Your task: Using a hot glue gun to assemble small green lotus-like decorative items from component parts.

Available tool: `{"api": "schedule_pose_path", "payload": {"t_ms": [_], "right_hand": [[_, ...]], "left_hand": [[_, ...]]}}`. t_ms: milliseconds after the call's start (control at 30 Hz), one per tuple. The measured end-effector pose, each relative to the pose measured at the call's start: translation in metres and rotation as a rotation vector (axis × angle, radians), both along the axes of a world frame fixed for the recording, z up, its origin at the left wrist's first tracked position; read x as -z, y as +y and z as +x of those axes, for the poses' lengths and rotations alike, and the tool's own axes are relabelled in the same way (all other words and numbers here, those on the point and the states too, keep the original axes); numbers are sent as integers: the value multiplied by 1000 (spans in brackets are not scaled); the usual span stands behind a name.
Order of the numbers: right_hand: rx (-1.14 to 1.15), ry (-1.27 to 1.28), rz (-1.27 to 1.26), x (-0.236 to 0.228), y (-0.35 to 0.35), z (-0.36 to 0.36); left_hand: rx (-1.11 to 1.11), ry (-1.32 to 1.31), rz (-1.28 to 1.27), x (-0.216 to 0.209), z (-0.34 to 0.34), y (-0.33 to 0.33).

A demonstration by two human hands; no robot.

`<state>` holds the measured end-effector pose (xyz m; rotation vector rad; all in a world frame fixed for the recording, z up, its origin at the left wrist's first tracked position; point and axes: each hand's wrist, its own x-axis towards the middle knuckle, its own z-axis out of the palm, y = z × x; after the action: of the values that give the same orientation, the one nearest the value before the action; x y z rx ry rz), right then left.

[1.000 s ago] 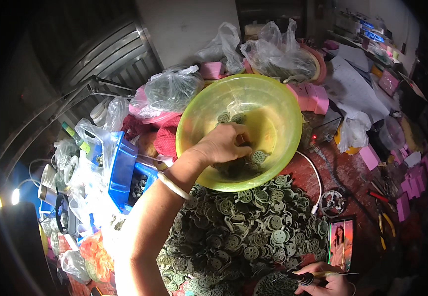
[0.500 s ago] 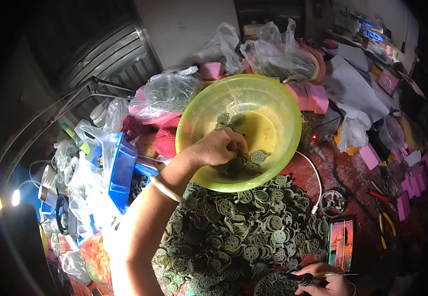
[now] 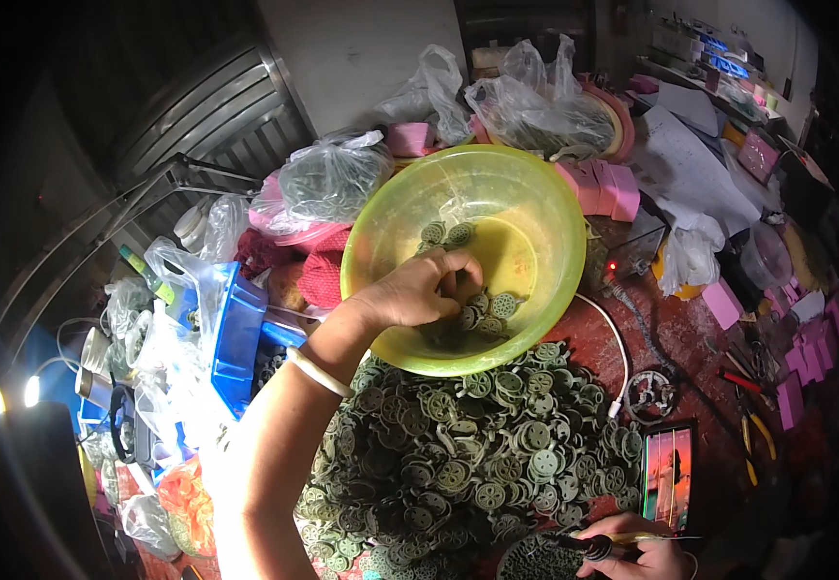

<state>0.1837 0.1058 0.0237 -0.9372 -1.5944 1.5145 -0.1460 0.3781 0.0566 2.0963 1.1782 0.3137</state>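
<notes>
My left hand (image 3: 417, 290) reaches into a translucent yellow-green basin (image 3: 562, 208), thumb and fingers curled into a pinch. Whatever its fingertips grip is hidden. Small round grey-green pieces with pierced patterns (image 3: 503, 305) lie in the basin, some beside the fingers and others beyond the knuckles. In front of the basin spreads a big heap of similar grey-green pieces (image 3: 458, 474). At the bottom right, my right hand (image 3: 647, 551) closes around a slim tool with a dark handle (image 3: 595, 548). It hovers beside a dark round mass of tiny bits (image 3: 535, 563), partly cut off.
A phone with a lit screen (image 3: 668, 478) lies right of the heap. Yellow-handled pliers (image 3: 758, 445), a white cable (image 3: 620, 358) and pink blocks (image 3: 724, 304) are farther right. Clear plastic bags (image 3: 337, 174) crowd behind the basin. A blue bin (image 3: 238, 338) stands left of my forearm.
My left hand has shifted slightly inside the basin, and more of the pieces beside its fingertips show. My right hand stays nearly still. The phone's picture has changed.
</notes>
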Motion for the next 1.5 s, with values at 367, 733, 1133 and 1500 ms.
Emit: {"api": "schedule_pose_path", "payload": {"t_ms": [367,733,1133,1500], "right_hand": [[-27,60,29,5,-1,1],[-58,79,47,9,-1,4],[-50,4,24,4,1,1],[28,-62,16,2,-1,1]], "left_hand": [[80,194,216,6,-1,10],[18,167,-87,-15,-2,1],[-184,1,648,7,-15,10],[-96,-60,268,14,0,-14]]}}
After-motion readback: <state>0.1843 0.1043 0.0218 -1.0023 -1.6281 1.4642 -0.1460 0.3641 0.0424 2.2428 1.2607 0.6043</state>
